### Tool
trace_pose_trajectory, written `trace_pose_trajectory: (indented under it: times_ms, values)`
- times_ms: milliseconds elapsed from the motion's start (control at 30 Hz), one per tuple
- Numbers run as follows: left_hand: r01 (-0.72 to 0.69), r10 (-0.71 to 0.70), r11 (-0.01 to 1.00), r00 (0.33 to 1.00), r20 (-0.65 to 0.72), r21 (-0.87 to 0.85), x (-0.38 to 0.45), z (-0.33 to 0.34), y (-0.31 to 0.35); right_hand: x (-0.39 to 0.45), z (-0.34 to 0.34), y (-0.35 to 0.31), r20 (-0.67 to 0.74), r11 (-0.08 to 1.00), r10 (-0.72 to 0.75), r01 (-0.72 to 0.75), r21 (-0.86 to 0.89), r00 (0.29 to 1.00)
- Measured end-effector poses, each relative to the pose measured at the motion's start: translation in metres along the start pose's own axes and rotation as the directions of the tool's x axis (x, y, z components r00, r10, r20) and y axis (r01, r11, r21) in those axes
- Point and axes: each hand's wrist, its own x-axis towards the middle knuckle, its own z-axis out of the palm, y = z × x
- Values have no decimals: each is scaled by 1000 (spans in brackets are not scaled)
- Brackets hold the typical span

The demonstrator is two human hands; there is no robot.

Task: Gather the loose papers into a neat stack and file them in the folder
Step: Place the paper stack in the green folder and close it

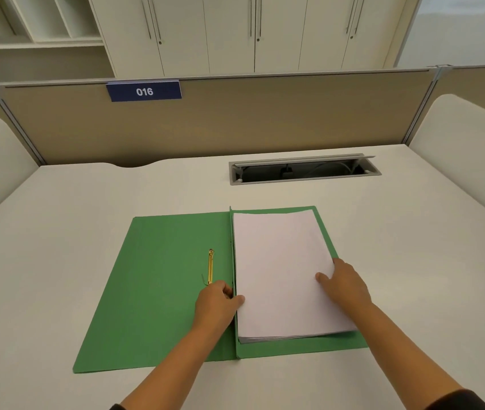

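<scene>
A green folder (158,285) lies open on the white desk. A stack of white papers (282,270) lies squared on its right half. A gold metal fastener (210,266) lies on the left half near the spine. My left hand (216,306) grips the stack's left edge at the spine, thumb on top of the sheets. My right hand (343,284) holds the stack's right edge, thumb on the top sheet, fingers hidden past the edge.
An open cable tray (303,170) is set into the desk (57,232) behind the folder. A beige partition with a blue "016" sign (144,91) closes the back. White rounded side panels stand at left and right.
</scene>
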Motion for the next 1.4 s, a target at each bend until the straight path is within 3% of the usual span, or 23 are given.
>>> trace_pose_trajectory:
  times_ms: [367,500,600,700,800,900,1033,1100,1200,1267,1400]
  values:
    - [-31,18,993,994,111,115,-17,-1,-1,20,-1,4,-53,997,-26,22,-70,998]
    - [-21,11,996,994,110,84,-14,-7,1,20,-4,4,-62,998,-22,18,-65,998]
    - [17,-17,1000,1000,-25,11,-4,-32,-2,15,-9,11,-107,996,10,-19,-86,994]
    - [91,-80,995,955,-285,26,16,-81,-23,12,-11,20,-105,992,52,-64,-110,993]
    - [349,-263,929,857,-442,123,30,-128,-60,12,-11,22,-49,995,89,-91,-33,995]
    - [551,-474,822,801,-366,142,34,-147,-84,12,-11,17,-7,995,100,-100,-3,995]
    - [532,-469,834,824,-318,149,39,-157,-95,11,-14,12,17,993,116,-115,-3,993]
    - [488,-457,871,844,-281,49,41,-167,-97,11,-17,10,29,992,127,-127,0,991]
    - [419,-459,860,884,-84,-293,33,-187,-85,8,-21,7,51,992,125,-126,26,991]
    - [344,-359,857,933,34,-384,19,-207,-63,6,-23,6,65,992,115,-119,51,991]
    - [47,17,924,986,164,-379,-8,-241,-20,10,-28,10,137,951,188,-215,221,973]
